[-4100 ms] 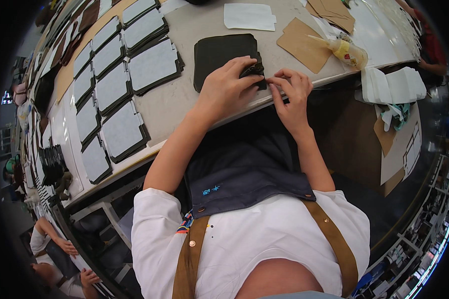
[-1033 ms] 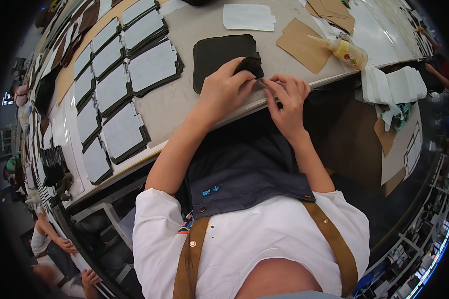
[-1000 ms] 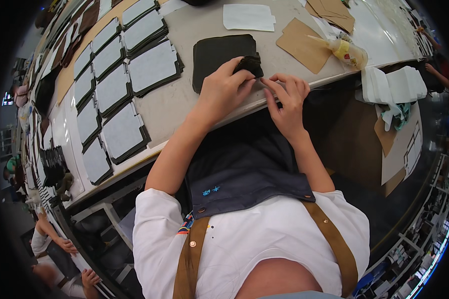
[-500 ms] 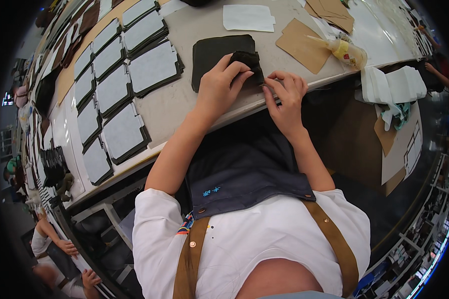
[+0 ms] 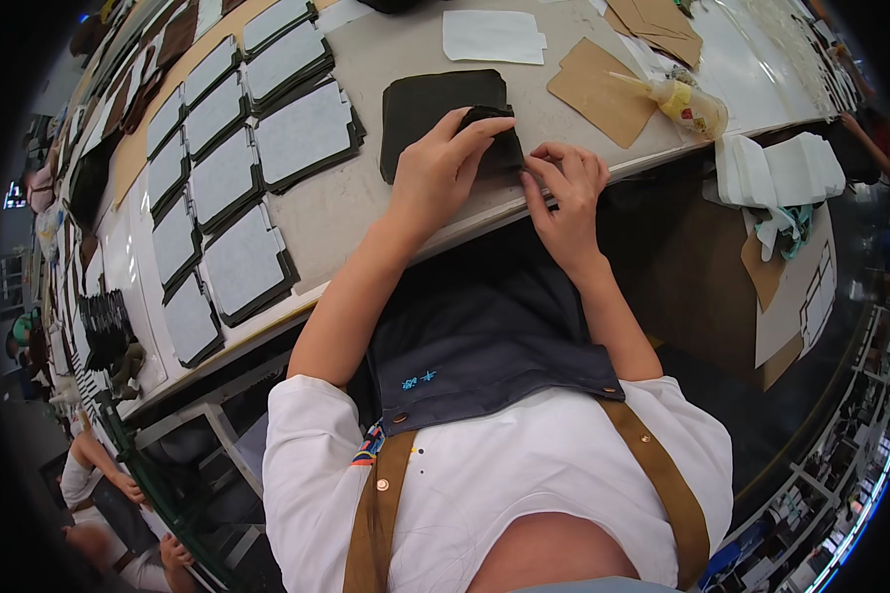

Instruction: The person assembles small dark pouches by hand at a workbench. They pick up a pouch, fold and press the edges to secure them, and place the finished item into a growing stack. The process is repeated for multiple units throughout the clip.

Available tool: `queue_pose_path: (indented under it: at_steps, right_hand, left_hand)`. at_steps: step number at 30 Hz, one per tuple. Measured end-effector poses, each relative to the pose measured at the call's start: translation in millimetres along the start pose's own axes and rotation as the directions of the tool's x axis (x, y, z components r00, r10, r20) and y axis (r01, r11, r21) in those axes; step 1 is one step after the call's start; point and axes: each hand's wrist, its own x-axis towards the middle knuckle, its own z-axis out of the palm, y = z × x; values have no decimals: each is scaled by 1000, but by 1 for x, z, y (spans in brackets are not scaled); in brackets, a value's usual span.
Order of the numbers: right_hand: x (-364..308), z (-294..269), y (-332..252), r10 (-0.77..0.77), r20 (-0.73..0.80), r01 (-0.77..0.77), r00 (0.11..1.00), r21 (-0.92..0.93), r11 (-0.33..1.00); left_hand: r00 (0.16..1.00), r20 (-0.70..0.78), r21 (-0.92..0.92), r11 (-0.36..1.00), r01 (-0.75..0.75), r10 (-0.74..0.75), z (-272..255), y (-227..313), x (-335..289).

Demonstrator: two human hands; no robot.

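A stack of dark, near-black flat panels (image 5: 420, 104) lies in front of me by the table's front edge. My left hand (image 5: 440, 168) rests over its right half, the index finger stretched across a curled-up dark flap (image 5: 483, 113). The other left fingers bend in against the flap, partly hidden. At the panel's lower right corner, my right hand (image 5: 569, 193) pinches the edge between thumb and index finger.
Rows of dark panels topped with pale grey sheets (image 5: 232, 173) cover the table's left. Beyond the stack lies a white sheet (image 5: 494, 37). Brown card (image 5: 603, 94) and a nozzle bottle (image 5: 690, 107) lie to the right. White cloths (image 5: 781, 166) hang there; another person's hand (image 5: 129, 486) shows lower left.
My left index finger has straightened over the flap, which now looks lower and less bunched. The right hand keeps its place. At lower left, a dark green bar has come into view.
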Motion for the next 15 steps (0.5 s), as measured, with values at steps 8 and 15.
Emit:
queue_pose_path:
  at_steps: [8, 15]
  right_hand:
    - [0, 1, 0, -2, 0, 2, 1000, 0, 1000]
    - [1, 0, -1, -1, 1, 1, 1000, 1, 1000]
  left_hand:
    - [992, 34, 134, 983, -125, 122, 1, -5, -4]
    - [994, 67, 124, 988, -88, 80, -2, -8, -4]
